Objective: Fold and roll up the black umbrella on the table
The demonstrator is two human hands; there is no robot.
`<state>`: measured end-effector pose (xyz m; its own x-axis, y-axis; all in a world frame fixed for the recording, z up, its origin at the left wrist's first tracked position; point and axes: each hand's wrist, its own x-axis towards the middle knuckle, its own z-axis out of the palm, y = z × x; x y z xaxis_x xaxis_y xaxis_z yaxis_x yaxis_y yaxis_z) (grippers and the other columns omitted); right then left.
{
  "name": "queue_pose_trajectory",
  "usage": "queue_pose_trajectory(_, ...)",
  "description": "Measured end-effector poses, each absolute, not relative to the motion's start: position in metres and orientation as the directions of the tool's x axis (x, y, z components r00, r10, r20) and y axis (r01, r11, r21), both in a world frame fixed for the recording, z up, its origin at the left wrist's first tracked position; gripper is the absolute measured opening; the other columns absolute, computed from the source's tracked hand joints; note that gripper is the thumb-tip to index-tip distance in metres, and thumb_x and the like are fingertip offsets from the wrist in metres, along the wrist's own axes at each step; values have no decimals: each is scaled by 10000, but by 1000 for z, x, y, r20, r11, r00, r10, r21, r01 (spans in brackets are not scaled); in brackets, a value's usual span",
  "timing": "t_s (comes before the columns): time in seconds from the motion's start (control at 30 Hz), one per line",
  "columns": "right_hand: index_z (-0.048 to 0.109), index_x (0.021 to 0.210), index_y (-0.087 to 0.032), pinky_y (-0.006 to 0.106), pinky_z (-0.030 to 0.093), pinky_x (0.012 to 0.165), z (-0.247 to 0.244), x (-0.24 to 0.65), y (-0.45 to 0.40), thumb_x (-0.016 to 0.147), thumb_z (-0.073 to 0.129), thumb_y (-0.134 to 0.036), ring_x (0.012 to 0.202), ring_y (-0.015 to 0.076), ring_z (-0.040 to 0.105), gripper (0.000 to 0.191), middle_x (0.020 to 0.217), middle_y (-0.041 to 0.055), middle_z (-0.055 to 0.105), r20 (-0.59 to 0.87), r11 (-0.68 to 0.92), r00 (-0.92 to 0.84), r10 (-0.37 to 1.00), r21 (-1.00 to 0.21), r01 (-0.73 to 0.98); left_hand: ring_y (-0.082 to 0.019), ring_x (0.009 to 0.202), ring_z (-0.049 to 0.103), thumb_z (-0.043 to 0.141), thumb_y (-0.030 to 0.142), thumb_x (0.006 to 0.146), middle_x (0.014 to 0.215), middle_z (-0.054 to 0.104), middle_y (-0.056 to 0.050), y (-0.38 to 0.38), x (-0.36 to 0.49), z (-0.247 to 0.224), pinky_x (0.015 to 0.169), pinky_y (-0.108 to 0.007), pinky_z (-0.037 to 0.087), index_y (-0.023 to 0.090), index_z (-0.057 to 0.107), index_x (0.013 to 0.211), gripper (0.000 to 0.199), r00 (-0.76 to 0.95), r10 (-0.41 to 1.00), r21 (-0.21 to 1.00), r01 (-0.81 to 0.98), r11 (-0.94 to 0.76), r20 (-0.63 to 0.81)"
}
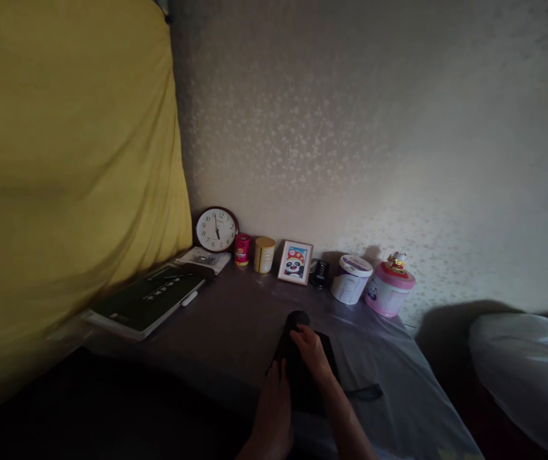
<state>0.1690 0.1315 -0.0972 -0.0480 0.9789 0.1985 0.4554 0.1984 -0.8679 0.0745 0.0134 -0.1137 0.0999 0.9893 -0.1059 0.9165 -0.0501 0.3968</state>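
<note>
A black fabric item (pixel 301 383) with a rounded dark end lies on the grey-covered table in front of me. From its right side a dark strap (pixel 367 392) trails over the cover. My right hand (pixel 311 350) is closed over the upper part, just below the rounded end, with bent fingers. Lower down, my left hand (pixel 275 393) grips the left edge, its fingertips pointing away from me. Both hands touch the item and cover part of it. Its folds are too dark to make out clearly.
Along the wall stand a clock (pixel 217 230), a red can (pixel 242 249), a yellow can (pixel 264 255), a panda picture frame (pixel 295 262), a small black object (pixel 320 273), a white tub (pixel 351 281) and a pink tub (pixel 389 291). A dark green book (pixel 149 297) lies left, beside a yellow curtain (pixel 72 140).
</note>
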Motion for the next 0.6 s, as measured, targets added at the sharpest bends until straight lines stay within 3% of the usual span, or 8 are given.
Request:
queue_pose_trajectory(0.23,623,1032,-101,270,457,683,-103,155,136,757,544,-334,821,210,646,369,860,101,698,56,118,-115,992,-751,650,-315,1351,170,455,66,652,1440,289,-178,20,73,-133,1105,-480,227,44,404,1289,640,102,995,474,877,-80,-21)
queue_pose_trajectory(0.4,605,1061,-113,259,434,712,-97,151,135,788,533,-294,876,203,644,335,917,108,701,1,122,-160,987,-655,746,-303,1327,264,436,68,673,1426,307,-204,14,64,-147,1077,-472,286,36,346,1317,651,98,994,466,878,-110,50)
queue_pose_trajectory(0.6,638,873,-163,218,409,608,-91,147,127,841,436,-265,679,142,645,228,715,34,707,-26,202,-295,955,-673,711,-282,1168,498,462,197,763,1269,512,-189,2,43,-171,933,-405,462,101,387,1266,518,110,921,376,889,-260,374)
